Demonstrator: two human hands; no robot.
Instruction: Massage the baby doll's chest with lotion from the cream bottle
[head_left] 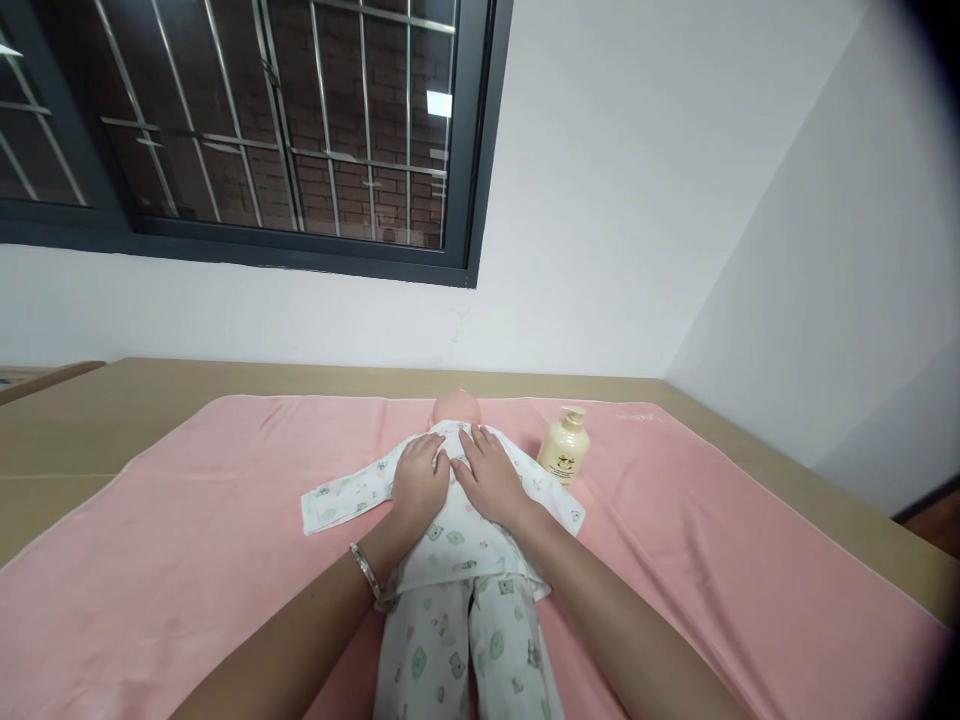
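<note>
A baby doll (459,535) in a white printed shirt and trousers lies stretched out on a pink sheet (225,560) over a tan table (60,430), its rounded head (456,407) toward the wall (600,220). Only the crown of that head shows clearly, so whether the doll lies face up or face down cannot be told. The left hand (421,478) rests flat on the upper part of the shirt, fingers straight and close together, thumb angled inward; the right hand (491,475) lies flat beside it, fingers extended and slightly parted, grasping nothing. Between them they cover much of the upper shirt, and the right forearm hides part of its side and hem. The trouser legs (495,650) run out of view at the bottom edge, as do both forearms. The sleeve on the left (349,497) reaches out over the sheet, while the one on the right slants down partly behind the right wrist. Just beyond that sleeve stands a cream pump bottle (564,447), its base partly hidden by the cloth and its small lettering unreadable. A bracelet (365,570) circles the left wrist. Behind, a dark-framed window (469,200) with metal bars is cut off above, reflections blurring the brickwork outside, and dark blurs cover the right corners
</note>
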